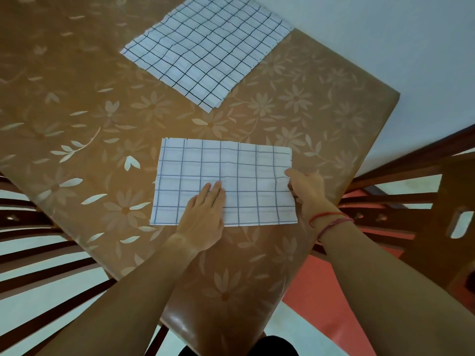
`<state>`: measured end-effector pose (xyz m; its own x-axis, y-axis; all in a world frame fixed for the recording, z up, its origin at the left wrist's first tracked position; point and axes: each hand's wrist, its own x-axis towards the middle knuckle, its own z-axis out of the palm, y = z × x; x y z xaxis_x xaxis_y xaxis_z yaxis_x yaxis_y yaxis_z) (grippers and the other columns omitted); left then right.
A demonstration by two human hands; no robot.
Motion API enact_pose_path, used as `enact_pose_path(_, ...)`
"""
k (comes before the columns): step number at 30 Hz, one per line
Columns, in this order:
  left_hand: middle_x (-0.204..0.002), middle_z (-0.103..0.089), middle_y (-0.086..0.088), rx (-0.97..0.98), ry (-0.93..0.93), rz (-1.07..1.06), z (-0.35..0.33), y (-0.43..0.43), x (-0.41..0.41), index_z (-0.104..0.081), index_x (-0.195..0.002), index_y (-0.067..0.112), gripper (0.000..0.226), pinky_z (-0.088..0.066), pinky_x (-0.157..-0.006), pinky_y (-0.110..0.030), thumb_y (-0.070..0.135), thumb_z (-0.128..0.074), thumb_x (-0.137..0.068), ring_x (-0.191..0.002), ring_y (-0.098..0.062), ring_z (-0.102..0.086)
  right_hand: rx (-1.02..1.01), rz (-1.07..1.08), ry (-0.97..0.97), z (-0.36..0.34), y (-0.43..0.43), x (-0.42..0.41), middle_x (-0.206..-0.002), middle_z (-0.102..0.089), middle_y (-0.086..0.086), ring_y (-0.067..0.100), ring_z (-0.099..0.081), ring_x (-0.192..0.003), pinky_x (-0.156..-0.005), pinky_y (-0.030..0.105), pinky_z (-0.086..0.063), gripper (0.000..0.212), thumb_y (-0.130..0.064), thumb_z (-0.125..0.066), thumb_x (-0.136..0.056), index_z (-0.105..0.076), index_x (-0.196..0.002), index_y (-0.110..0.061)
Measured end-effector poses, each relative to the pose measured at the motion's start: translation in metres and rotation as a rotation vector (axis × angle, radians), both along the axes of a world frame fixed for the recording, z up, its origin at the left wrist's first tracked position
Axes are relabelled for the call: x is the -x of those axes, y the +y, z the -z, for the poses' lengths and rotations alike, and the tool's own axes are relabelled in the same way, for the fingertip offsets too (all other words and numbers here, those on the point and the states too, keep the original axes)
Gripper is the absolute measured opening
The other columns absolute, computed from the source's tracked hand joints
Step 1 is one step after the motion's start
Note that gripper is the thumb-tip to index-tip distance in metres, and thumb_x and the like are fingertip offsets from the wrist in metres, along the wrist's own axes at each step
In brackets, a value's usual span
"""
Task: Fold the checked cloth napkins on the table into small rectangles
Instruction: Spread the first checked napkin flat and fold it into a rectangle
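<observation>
Centrally on the bench [77, 104], I pin the napkin [231, 176] with my flat, open left hand [203, 217]; my right hand [305, 191] pinches its right edge. Thin, limp cloth likely slides; take corners.

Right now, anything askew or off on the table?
Only minor. The far stack of napkins lies skewed to the table edge, layers fanned at its near corner. The near napkin lies flat and squarer, left hand pressing it, right hand pinching its right edge. No spills or damage.
</observation>
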<state>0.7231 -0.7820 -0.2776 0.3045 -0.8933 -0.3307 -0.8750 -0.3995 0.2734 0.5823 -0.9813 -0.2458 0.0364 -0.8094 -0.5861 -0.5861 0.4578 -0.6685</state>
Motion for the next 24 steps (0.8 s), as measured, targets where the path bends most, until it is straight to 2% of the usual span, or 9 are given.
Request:
enact_pose_path(2, -0.163, 0.008, -0.002, 0.002, -0.001, -0.001, 0.0, -0.001, 0.0, -0.003, -0.155, 0.013, 0.062, -0.008, -0.12, -0.039, 0.028, -0.032, -0.103, -0.15, -0.022, 0.008, -0.047, 0.019, -0.03, 0.0, -0.004, -0.002, -0.069, -0.063, 0.0, 0.016, -0.058, -0.063, -0.056, 0.029, -0.042, 0.024, -0.035, -0.073, -0.074, -0.062, -0.071, -0.013)
enact_pose_path(4, -0.163, 0.008, -0.002, 0.001, -0.007, 0.002, 0.001, -0.001, 0.0, -0.002, -0.155, 0.014, 0.062, -0.007, -0.12, -0.038, 0.029, -0.031, -0.103, -0.15, -0.022, 0.009, -0.078, 0.013, -0.067, 0.0, -0.008, -0.003, -0.072, -0.065, 0.0, 0.015, -0.06, -0.065, -0.054, 0.027, -0.045, 0.022, -0.032, -0.078, -0.074, -0.062, -0.074, -0.016)
enact_pose_path(6, -0.163, 0.009, -0.002, 0.002, -0.003, 0.001, 0.002, 0.0, 0.0, -0.002, -0.155, 0.014, 0.062, -0.006, -0.12, -0.038, 0.029, -0.031, -0.103, -0.15, -0.022, 0.009, -0.097, -0.012, -0.077, 0.0, -0.009, -0.004, -0.079, -0.069, 0.002, 0.019, -0.067, -0.073, -0.063, 0.032, -0.055, 0.023, -0.03, -0.08, -0.073, -0.065, -0.077, -0.014)
enact_pose_path(9, -0.163, 0.008, -0.002, 0.011, 0.016, 0.006, 0.003, 0.0, -0.002, -0.003, -0.155, 0.014, 0.064, -0.006, -0.12, -0.038, 0.027, -0.034, -0.101, -0.15, -0.021, 0.009, -0.046, -0.068, -0.044, 0.002, -0.009, -0.001, -0.076, -0.07, 0.002, 0.022, -0.069, -0.077, -0.076, 0.037, -0.058, 0.018, -0.026, -0.08, -0.074, -0.066, -0.07, -0.015)
enact_pose_path(13, -0.164, 0.0, -0.005, 0.087, 0.054, -0.014, 0.0, 0.001, -0.004, -0.01, -0.155, 0.011, 0.067, -0.011, -0.121, -0.039, 0.019, -0.043, -0.097, -0.15, -0.022, 0.004, 0.004, -0.088, -0.092, 0.001, -0.001, 0.006, -0.076, -0.072, 0.003, 0.021, -0.07, -0.075, -0.073, 0.035, -0.058, 0.009, -0.017, -0.077, -0.079, -0.07, -0.074, -0.014)
enact_pose_path(16, -0.163, -0.001, -0.005, 0.132, 0.09, -0.012, -0.005, 0.0, 0.0, -0.01, -0.155, 0.011, 0.076, -0.012, -0.122, -0.037, 0.015, -0.051, -0.092, -0.15, -0.02, 0.002, 0.027, 0.007, -0.149, -0.002, 0.01, 0.011, -0.081, -0.072, 0.008, 0.023, -0.069, -0.077, -0.073, 0.037, -0.059, 0.011, -0.013, -0.074, -0.081, -0.069, -0.072, -0.012)
enact_pose_path(20, -0.163, 0.003, -0.003, 0.156, 0.107, 0.015, -0.009, 0.002, 0.011, -0.004, -0.155, 0.013, 0.086, -0.01, -0.121, -0.034, 0.02, -0.06, -0.089, -0.15, -0.018, 0.004, -0.03, 0.181, -0.24, -0.001, 0.03, 0.018, -0.089, -0.072, 0.01, 0.022, -0.069, -0.079, -0.072, 0.036, -0.059, 0.006, -0.009, -0.072, -0.085, -0.068, -0.08, -0.009)
enact_pose_path(24, -0.163, -0.007, -0.007, 0.204, 0.09, 0.044, -0.008, 0.01, 0.022, -0.011, -0.155, 0.011, 0.091, -0.016, -0.121, -0.039, 0.025, -0.067, -0.084, -0.15, -0.022, -0.006, -0.102, 0.348, -0.321, -0.001, 0.048, 0.025, -0.093, -0.071, 0.015, 0.028, -0.068, -0.084, -0.076, 0.044, -0.058, 0.006, -0.009, -0.073, -0.082, -0.067, -0.082, -0.009)
